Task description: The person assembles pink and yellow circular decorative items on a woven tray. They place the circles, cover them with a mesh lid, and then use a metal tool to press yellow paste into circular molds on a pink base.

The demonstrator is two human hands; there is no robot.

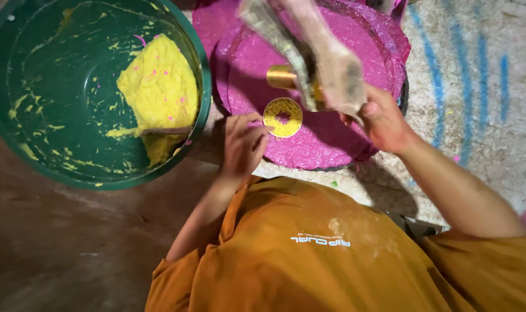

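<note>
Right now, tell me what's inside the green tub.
The green tub holds a lump of yellow paste flecked pink, with yellow smears on the walls. Whatever lies under the lump is covered.
</note>
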